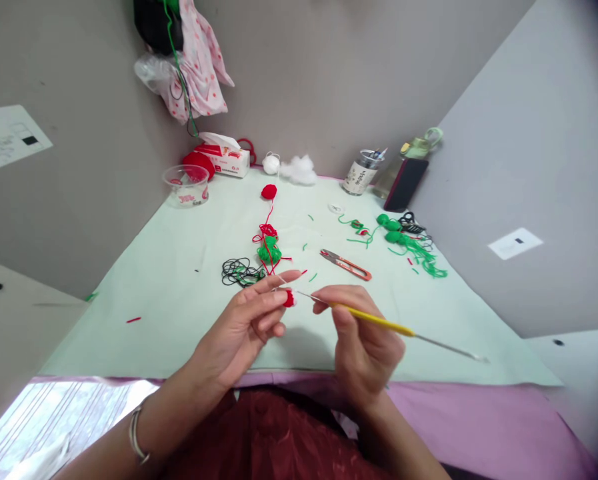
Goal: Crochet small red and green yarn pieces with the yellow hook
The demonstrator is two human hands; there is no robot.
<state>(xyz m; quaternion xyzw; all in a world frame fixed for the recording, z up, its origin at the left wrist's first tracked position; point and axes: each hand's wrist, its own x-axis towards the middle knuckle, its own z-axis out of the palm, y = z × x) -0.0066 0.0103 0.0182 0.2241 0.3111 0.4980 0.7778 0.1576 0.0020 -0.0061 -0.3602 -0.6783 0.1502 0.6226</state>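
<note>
My left hand (256, 310) pinches a small red-and-white crochet piece (289, 298) between thumb and fingers, with yarn running over the raised index finger. In my right hand (361, 340) is a crochet hook (379, 321) with a yellow handle, held like a pen. Its thin metal tip points left, close to the white edge of the piece; I cannot tell whether it touches. Beyond my left hand lie a green yarn bundle (269, 251), tangled red yarn (267, 231) and a loose coil of black cord (239, 272). A red yarn ball (269, 192) sits farther back.
Orange-handled thread snips (346, 265) lie beyond my right hand. Green crocheted pieces (391, 227) and black scissors (411, 223) are at the right. Along the back stand a plastic tub (186, 190), tissue box (229, 160), white stuffing (299, 171), pen can (361, 175) and phone (406, 185).
</note>
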